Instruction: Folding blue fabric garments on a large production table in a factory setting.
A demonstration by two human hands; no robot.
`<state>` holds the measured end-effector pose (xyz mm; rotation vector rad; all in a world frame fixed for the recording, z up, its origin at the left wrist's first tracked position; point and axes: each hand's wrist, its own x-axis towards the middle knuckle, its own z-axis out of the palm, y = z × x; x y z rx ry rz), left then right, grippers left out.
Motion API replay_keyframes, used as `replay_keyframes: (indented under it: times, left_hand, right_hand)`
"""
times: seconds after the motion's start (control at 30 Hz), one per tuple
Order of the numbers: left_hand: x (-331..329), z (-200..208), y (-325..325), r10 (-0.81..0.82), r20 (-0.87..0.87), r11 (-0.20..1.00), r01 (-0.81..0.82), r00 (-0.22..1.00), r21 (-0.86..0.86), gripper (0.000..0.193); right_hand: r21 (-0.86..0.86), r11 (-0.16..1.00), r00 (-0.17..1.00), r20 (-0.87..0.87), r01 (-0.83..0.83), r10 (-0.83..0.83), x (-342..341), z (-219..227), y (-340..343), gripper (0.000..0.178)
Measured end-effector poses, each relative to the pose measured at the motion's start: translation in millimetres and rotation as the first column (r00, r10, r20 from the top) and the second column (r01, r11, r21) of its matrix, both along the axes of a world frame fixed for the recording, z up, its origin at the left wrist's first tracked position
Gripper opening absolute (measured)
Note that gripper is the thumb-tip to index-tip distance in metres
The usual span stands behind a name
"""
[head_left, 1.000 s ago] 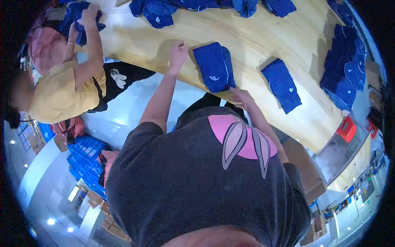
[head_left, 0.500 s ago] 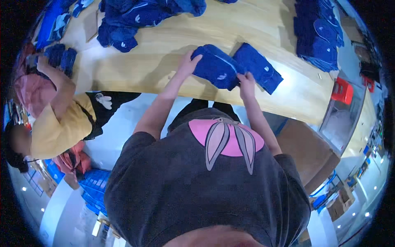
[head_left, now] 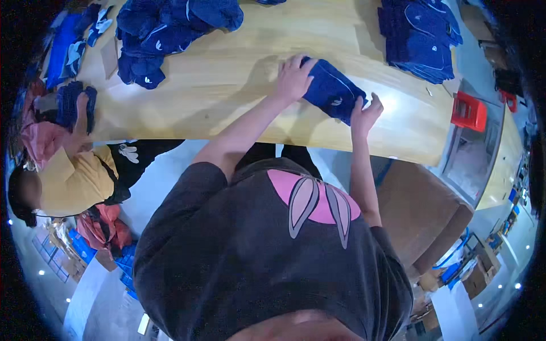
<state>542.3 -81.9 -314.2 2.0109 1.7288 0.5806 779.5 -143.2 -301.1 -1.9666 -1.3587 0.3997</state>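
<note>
A folded navy garment [head_left: 333, 94] with a small white mark and a pale stripe lies slanted on the wooden table in front of me. The second folded piece is hidden, apparently beneath it. My left hand [head_left: 294, 79] grips the garment's upper left end, fingers over the edge and thumb toward the cloth. At the lower right end is my right hand [head_left: 365, 115], its thumb by the corner and its fingers apart, raised off the cloth.
A loose navy garment heap [head_left: 165, 34] lies at the far left. A neat stack of navy garments [head_left: 418, 42] stands far right, near a red stool [head_left: 469, 111]. At left, a person in yellow [head_left: 74, 182] handles folded navy pieces. A cardboard box [head_left: 418, 210] sits below the table's right edge.
The garment has moved right, over where the second folded piece lay. Both my hands went right with it, and the right hand's fingers have spread from the cloth. The view has shifted slightly.
</note>
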Motion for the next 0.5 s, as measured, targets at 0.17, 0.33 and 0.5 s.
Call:
replay_keyframes:
  times: [0.17,0.33,0.5]
  left_hand:
    - [-4.1,-28.9,-10.6,-0.244,-0.237,0.947,0.283,0.940,0.149,0.057]
    - [-17.0,-35.0,3.7,-0.323,-0.074,0.939,0.330,0.943,0.101,0.056]
    - [-107.4,-40.3,90.8,0.629,0.367,0.660,-0.720,0.685,0.213,0.067]
  right_hand:
    - [-0.125,0.942,0.851,0.404,-0.312,0.335,-48.7,-8.7,10.6,0.054]
    - [-0.443,0.847,0.753,0.438,-0.295,0.491,-32.3,-60.6,-2.6,0.060]
    - [-0.281,0.888,0.828,0.339,-0.363,0.446,-20.5,-40.3,2.1,0.047]
